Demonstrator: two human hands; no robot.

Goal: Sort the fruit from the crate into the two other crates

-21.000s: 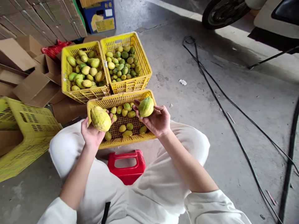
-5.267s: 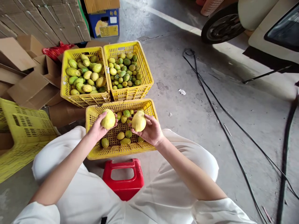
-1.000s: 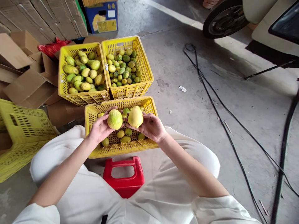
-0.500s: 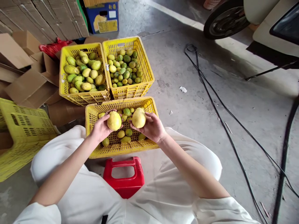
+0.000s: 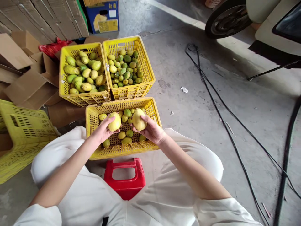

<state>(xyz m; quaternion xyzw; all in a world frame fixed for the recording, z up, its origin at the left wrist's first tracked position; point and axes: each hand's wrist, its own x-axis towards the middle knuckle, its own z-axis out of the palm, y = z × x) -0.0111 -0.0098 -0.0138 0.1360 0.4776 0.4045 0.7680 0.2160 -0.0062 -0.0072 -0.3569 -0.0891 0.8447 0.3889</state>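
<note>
My left hand (image 5: 103, 128) is closed around a large pale-yellow lemon (image 5: 114, 122), thumb across its top. A second lemon (image 5: 139, 120), similar in size, sits in the grip of my right hand (image 5: 153, 129), with the thumb on its near side. Both fruits are held side by side, a small gap apart, over the front yellow plastic crate (image 5: 103, 154). Inside that crate lie several smaller yellow and green lemons (image 5: 127, 141), some of them hidden behind my hands and the held fruits.
Behind stand two yellow crates, the left (image 5: 84, 99) and the right (image 5: 131, 93), heaped with green-yellow lemons. A red plastic stool (image 5: 124, 188) is between my legs. Cardboard boxes (image 5: 28, 88) and another crate (image 5: 30, 131) are at left; black cables (image 5: 225, 121) cross the floor at right.
Both hands have turned the lemons slightly, and the thumbs now lie further over the fruits. The crates and their contents have stayed put.
</note>
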